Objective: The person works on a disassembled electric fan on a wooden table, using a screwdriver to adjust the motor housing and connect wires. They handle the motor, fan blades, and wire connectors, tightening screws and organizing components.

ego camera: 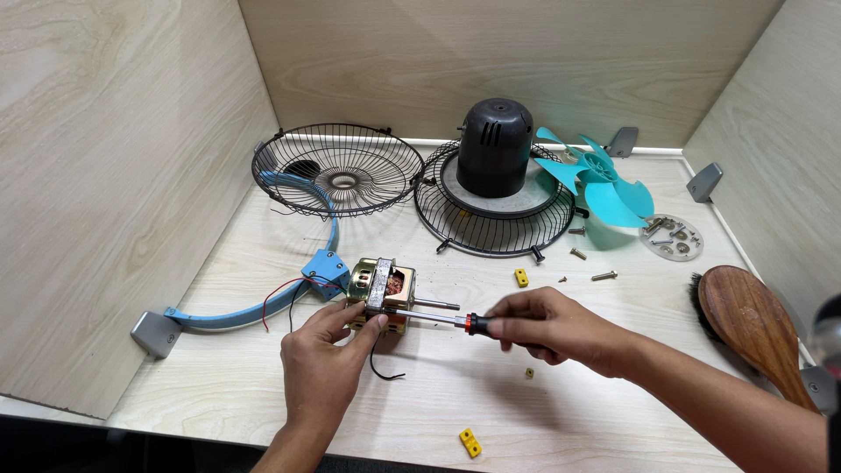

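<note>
No packages, labels, signs or screens

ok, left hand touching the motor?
Touching. Head view shows the left hand with thumb and fingers pressed against the front of the motor, no gap visible.

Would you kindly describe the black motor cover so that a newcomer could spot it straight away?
Look to the back wall of the wooden table, where two wire fan guards lie side by side. The black motor cover stands upright on the right-hand guard, beside the teal fan blade. It alone is a solid, dark dome with vent slots.
</note>
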